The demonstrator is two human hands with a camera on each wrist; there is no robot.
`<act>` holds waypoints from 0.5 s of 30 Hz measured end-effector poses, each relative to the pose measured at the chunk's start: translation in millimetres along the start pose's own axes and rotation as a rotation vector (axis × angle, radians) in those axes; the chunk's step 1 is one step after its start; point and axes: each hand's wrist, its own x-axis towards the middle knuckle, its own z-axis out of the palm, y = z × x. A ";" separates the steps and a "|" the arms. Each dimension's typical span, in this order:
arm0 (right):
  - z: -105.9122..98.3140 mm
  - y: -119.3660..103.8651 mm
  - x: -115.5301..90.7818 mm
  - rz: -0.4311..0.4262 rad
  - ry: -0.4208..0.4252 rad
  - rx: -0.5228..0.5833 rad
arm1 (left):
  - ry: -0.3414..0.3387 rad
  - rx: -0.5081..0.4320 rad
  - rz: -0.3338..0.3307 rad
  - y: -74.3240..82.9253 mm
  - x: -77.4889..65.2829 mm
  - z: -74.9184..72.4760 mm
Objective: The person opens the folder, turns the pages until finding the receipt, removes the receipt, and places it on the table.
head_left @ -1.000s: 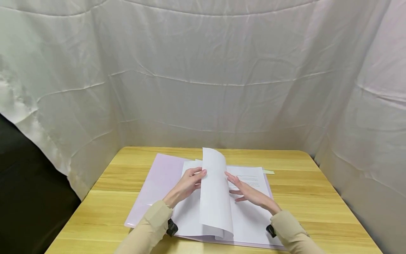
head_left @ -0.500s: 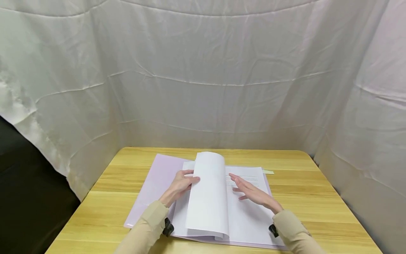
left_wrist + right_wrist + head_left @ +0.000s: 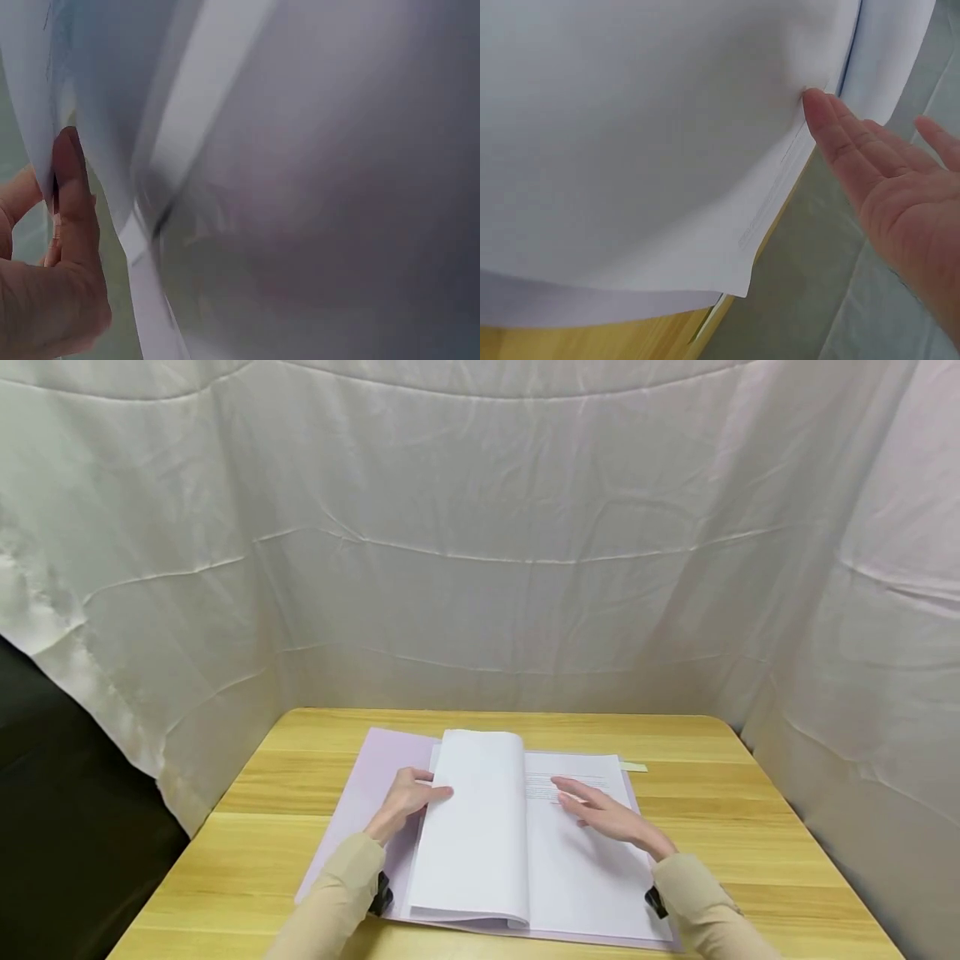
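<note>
In the head view an open pale purple folder (image 3: 379,766) lies on the table with white paper in it. My left hand (image 3: 407,797) pinches the left edge of a turned page (image 3: 476,827), which curves over at the middle of the folder. The left wrist view has the thumb and fingers (image 3: 79,232) on either side of the paper's edge. My right hand (image 3: 606,817) is held with straight fingers over the printed page (image 3: 592,877) on the right. In the right wrist view its fingertips (image 3: 821,112) are right at the lines of print.
A pale green tab (image 3: 633,767) sticks out past the folder's right side. Everything lies on a wooden table (image 3: 750,827), with grey-white cloth (image 3: 510,543) hanging behind and at both sides. Small black devices (image 3: 382,893) sit at both wrists.
My left hand has brought the page over to the left and lower, so it lies flatter and more of the right page shows. My right hand has drifted slightly right.
</note>
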 end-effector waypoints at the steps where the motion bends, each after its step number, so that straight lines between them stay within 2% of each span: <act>1: -0.7 1.0 -0.1 0.000 0.006 -0.010 | 0.009 0.039 0.005 -1.3 -0.1 -2.1; 6: -2.9 5.0 1.2 -0.036 0.022 -0.048 | 0.045 0.209 0.060 -9.0 0.9 -9.7; 11: -4.6 10.2 2.5 -0.063 0.008 -0.045 | 0.074 0.322 0.123 -15.8 3.4 -12.9; 15: -6.5 13.4 2.9 -0.057 -0.004 -0.036 | 0.084 0.388 0.148 -18.5 4.0 -13.8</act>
